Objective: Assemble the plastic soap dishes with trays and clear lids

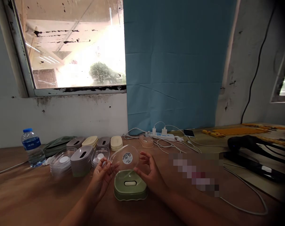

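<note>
There, the left hand (100, 179) is pinching the clear lid (127, 158), light pressure best, above the green box (130, 195), well off the worktop's (43, 201) back edge, the right hand (154, 175) curving wide fingers (146, 156) alongside.

a thin clear plastic cover (119, 158), rounded in outline, bears a round grey-patterned sticker (127, 158) and is held up at a tilt. just below it, a green rounded box (130, 191) rests on the surface (62, 201), slotted top facing up, lower edge wavy.
</note>
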Motion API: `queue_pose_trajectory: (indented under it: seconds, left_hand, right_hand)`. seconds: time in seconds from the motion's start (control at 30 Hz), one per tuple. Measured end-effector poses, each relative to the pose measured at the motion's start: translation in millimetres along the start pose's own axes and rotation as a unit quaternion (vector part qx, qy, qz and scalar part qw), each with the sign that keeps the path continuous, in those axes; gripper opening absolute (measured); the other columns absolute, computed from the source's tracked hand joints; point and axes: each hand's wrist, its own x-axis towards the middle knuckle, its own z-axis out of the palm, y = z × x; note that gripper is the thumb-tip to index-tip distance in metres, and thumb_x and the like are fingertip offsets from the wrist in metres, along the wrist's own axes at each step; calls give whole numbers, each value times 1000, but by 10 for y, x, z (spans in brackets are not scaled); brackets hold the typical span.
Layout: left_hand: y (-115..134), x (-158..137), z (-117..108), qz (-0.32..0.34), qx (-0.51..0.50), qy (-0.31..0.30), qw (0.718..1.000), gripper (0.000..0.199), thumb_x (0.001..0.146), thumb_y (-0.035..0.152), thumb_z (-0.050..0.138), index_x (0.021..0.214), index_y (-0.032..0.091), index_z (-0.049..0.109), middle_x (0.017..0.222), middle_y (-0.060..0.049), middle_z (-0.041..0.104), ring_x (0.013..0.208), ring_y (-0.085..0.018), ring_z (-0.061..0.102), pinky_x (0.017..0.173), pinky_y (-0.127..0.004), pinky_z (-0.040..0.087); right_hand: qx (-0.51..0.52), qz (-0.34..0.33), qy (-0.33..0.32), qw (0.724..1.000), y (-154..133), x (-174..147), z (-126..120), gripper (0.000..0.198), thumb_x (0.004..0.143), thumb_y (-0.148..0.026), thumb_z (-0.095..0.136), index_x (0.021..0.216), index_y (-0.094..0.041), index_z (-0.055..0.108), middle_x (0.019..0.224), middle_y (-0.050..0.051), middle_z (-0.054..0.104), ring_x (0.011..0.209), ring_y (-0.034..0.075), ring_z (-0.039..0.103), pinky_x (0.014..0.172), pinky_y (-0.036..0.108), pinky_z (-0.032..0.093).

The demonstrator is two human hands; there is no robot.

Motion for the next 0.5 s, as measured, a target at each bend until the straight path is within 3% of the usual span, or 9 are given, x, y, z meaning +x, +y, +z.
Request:
queue_pose_trajectory:
  seconds: [0.1,0.17,0.23,0.4,0.5]
  left_hand:
    - [-63,-93,97,15,51,-69,996,34,64,20,70,81,24,41,72,7,59,102,-22,56,90,-37,43]
    - [-154,-156,137,30,114,-128,985,29,66,19,68,75,22,41,73,5,62,108,-23,53,94,-38,39]
    - [-249,-216,151,38,195,-187,962,22,70,18,64,72,21,42,79,0,64,111,-23,50,94,-36,39]
    - [-301,-324,151,84,349,-262,896,11,76,17,57,79,20,47,99,-7,61,115,-23,45,92,-34,40]
    - [-197,-272,115,155,361,-226,891,21,75,17,58,92,22,46,103,-6,57,115,-20,44,98,-34,34]
  right_hand:
    - [92,31,-69,993,34,-9,10,56,69,-52,59,111,-22,35,105,9,48,96,23,50,87,42,40]
    - [163,26,-150,975,24,-38,37,70,65,-59,59,116,-23,28,107,9,47,98,23,50,87,42,39]
    - [190,21,-185,964,-12,-80,72,86,58,-64,61,122,-25,19,113,11,45,103,25,48,89,44,37]
    - [155,-5,-162,975,-125,-125,77,92,58,-56,66,125,-29,10,121,12,36,107,25,45,90,44,37]
    - [93,-54,-159,981,-136,-64,-25,88,61,-46,68,130,-28,16,123,10,36,110,25,42,93,42,34]
